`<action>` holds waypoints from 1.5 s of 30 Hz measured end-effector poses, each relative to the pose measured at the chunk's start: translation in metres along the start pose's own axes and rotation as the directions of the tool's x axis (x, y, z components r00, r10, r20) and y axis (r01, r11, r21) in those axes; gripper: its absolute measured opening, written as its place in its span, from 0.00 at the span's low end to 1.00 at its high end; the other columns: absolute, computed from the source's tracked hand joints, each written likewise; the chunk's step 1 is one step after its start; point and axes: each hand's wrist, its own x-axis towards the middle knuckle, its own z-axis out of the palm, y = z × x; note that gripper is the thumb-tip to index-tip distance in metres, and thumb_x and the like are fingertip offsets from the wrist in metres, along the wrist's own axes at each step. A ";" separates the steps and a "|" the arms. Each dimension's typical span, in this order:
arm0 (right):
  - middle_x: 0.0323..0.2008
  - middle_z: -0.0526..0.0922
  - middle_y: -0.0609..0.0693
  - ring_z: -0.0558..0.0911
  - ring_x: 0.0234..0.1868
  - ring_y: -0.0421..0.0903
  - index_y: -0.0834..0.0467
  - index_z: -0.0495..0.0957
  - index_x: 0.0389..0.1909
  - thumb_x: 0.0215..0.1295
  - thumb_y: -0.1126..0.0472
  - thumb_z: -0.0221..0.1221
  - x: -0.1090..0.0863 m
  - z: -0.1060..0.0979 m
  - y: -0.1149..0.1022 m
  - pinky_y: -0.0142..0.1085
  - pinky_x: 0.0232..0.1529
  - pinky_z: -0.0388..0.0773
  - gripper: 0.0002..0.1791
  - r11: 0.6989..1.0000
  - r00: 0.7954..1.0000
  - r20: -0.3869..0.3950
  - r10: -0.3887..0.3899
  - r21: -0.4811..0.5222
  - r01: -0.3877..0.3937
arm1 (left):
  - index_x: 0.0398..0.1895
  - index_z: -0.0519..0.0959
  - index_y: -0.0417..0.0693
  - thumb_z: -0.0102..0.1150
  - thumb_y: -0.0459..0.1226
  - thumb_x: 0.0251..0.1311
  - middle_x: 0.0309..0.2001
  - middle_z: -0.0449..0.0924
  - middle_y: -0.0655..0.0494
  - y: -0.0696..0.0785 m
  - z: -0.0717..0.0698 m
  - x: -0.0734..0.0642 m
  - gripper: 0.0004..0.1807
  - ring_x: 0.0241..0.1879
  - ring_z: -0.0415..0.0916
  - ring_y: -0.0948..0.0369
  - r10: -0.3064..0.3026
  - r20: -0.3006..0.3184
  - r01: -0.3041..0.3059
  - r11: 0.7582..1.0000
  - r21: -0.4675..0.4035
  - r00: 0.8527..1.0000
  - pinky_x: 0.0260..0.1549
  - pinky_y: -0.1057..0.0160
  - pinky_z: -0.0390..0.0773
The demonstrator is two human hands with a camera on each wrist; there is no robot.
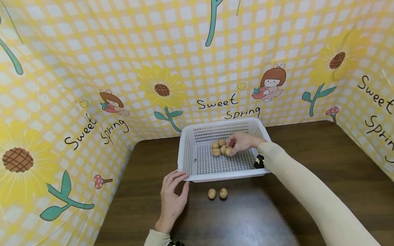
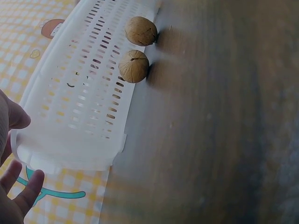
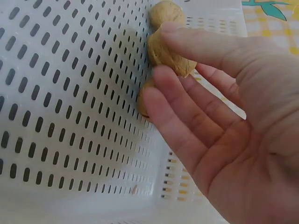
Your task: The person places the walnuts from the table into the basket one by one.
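Note:
A white perforated plastic basket [image 1: 221, 176] stands on the table, with several walnuts [image 1: 216, 152] together inside it. My right hand [image 1: 243, 140] reaches into the basket and pinches a walnut [image 3: 170, 53] between thumb and fingers, beside the others. At the near left corner my left hand [image 1: 173, 196] holds the basket's rim, with fingers over the edge and thumb at the front side. Two walnuts lie on the table just in front of the basket, a left one [image 1: 211, 194] and a right one [image 1: 223, 193].
The dark wooden table [image 1: 323, 164] reaches out to both sides of the basket. Behind it hangs a yellow checked cloth [image 1: 197, 68] with printed sunflowers and lettering, close to the basket's back. A small dark speck [image 1: 195, 160] lies on the basket floor.

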 end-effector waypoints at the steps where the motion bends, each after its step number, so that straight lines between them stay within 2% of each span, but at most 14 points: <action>1: 0.47 0.89 0.53 0.84 0.50 0.49 0.59 0.86 0.48 0.55 0.59 0.79 0.000 0.000 0.000 0.42 0.55 0.81 0.21 1.000 1.000 0.003 -0.005 -0.004 0.005 | 0.47 0.91 0.49 0.73 0.26 0.57 0.52 0.88 0.54 0.000 0.000 0.000 0.16 0.64 0.77 0.46 0.003 -0.001 -0.003 1.000 -0.002 1.000 0.72 0.73 0.64; 6: 0.46 0.88 0.53 0.84 0.51 0.51 0.59 0.86 0.46 0.54 0.61 0.79 0.000 0.002 0.001 0.41 0.55 0.82 0.19 1.000 1.000 0.024 -0.018 -0.022 0.019 | 0.47 0.91 0.47 0.74 0.25 0.56 0.52 0.89 0.54 -0.001 0.002 -0.001 0.16 0.64 0.77 0.47 0.034 -0.013 -0.034 0.999 -0.001 0.999 0.72 0.73 0.65; 12: 0.43 0.87 0.51 0.83 0.45 0.45 0.58 0.85 0.43 0.54 0.62 0.79 0.001 0.008 0.003 0.33 0.42 0.84 0.17 0.999 0.999 0.051 -0.007 -0.034 0.009 | 0.47 0.91 0.48 0.73 0.24 0.56 0.52 0.89 0.54 0.001 0.003 -0.001 0.17 0.63 0.78 0.45 0.047 -0.017 -0.048 0.999 -0.011 0.999 0.71 0.73 0.66; 16: 0.43 0.87 0.53 0.83 0.43 0.44 0.60 0.85 0.45 0.56 0.63 0.78 0.000 0.006 0.003 0.34 0.39 0.86 0.18 1.000 0.999 0.046 -0.001 0.002 0.001 | 0.47 0.91 0.47 0.73 0.24 0.56 0.51 0.89 0.53 0.003 0.004 0.001 0.16 0.62 0.78 0.44 0.056 -0.019 -0.056 0.998 -0.014 0.998 0.71 0.72 0.66; 19: 0.43 0.88 0.55 0.85 0.39 0.44 0.63 0.85 0.49 0.62 0.63 0.75 -0.006 -0.001 0.001 0.38 0.38 0.89 0.17 0.998 0.999 0.045 0.010 0.058 -0.012 | 0.47 0.91 0.47 0.73 0.25 0.57 0.51 0.89 0.53 0.003 0.005 0.000 0.16 0.63 0.78 0.45 0.051 -0.012 -0.052 0.998 -0.018 0.999 0.71 0.72 0.66; 24: 0.44 0.89 0.58 0.90 0.38 0.52 0.66 0.85 0.54 0.74 0.60 0.64 -0.028 -0.029 -0.022 0.40 0.39 0.91 0.15 0.990 0.999 0.036 0.015 0.139 -0.020 | 0.46 0.91 0.49 0.73 0.24 0.56 0.51 0.89 0.53 0.002 0.004 -0.002 0.16 0.62 0.78 0.44 0.058 -0.017 -0.059 0.998 -0.024 0.998 0.70 0.72 0.67; 27: 0.42 0.90 0.56 0.91 0.39 0.55 0.62 0.87 0.50 0.80 0.57 0.58 -0.044 -0.045 -0.044 0.41 0.36 0.90 0.14 0.989 0.999 -0.004 -0.034 0.142 0.035 | 0.46 0.91 0.49 0.72 0.25 0.57 0.51 0.89 0.52 0.002 0.003 -0.002 0.16 0.62 0.77 0.45 0.047 -0.020 -0.047 0.998 -0.030 0.999 0.71 0.72 0.66; 30: 0.39 0.89 0.52 0.90 0.33 0.54 0.56 0.88 0.46 0.83 0.55 0.53 -0.061 -0.048 -0.066 0.41 0.28 0.87 0.15 0.986 0.995 -0.037 -0.095 0.134 0.099 | 0.46 0.91 0.48 0.72 0.25 0.57 0.51 0.89 0.51 0.002 0.002 -0.002 0.16 0.63 0.77 0.45 0.032 -0.022 -0.033 0.999 -0.034 0.999 0.71 0.72 0.66; 34: 0.37 0.90 0.49 0.86 0.25 0.51 0.53 0.88 0.46 0.81 0.55 0.57 -0.084 -0.031 -0.087 0.39 0.19 0.80 0.12 0.975 0.987 -0.055 -0.153 0.152 0.159 | 0.46 0.91 0.48 0.72 0.25 0.57 0.50 0.89 0.50 0.002 0.002 0.000 0.15 0.62 0.77 0.46 0.018 -0.029 -0.019 0.999 -0.033 0.999 0.70 0.73 0.66; 37: 0.35 0.90 0.49 0.85 0.23 0.51 0.53 0.89 0.46 0.77 0.56 0.62 -0.100 -0.009 -0.092 0.38 0.18 0.79 0.08 0.962 0.979 -0.054 -0.198 0.182 0.205 | 0.47 0.91 0.48 0.72 0.25 0.58 0.51 0.89 0.51 0.001 0.002 0.001 0.15 0.63 0.77 0.46 0.013 -0.028 -0.014 0.999 -0.034 1.000 0.70 0.73 0.66; 41: 0.30 0.87 0.46 0.85 0.20 0.54 0.50 0.88 0.42 0.79 0.55 0.61 -0.117 0.030 -0.088 0.39 0.15 0.80 0.08 0.947 0.967 -0.050 -0.249 0.197 0.254 | 0.47 0.91 0.48 0.72 0.25 0.58 0.51 0.89 0.51 0.002 0.002 0.001 0.15 0.63 0.77 0.45 0.017 -0.030 -0.018 0.999 -0.031 0.999 0.70 0.73 0.66; 45: 0.24 0.85 0.41 0.84 0.18 0.55 0.47 0.87 0.38 0.81 0.52 0.57 -0.126 0.071 -0.077 0.35 0.12 0.78 0.12 0.946 0.965 -0.054 -0.256 0.192 0.262 | 0.47 0.92 0.48 0.72 0.25 0.58 0.51 0.89 0.51 0.003 0.000 0.001 0.15 0.63 0.77 0.46 0.005 -0.021 -0.006 0.999 -0.036 1.000 0.71 0.73 0.65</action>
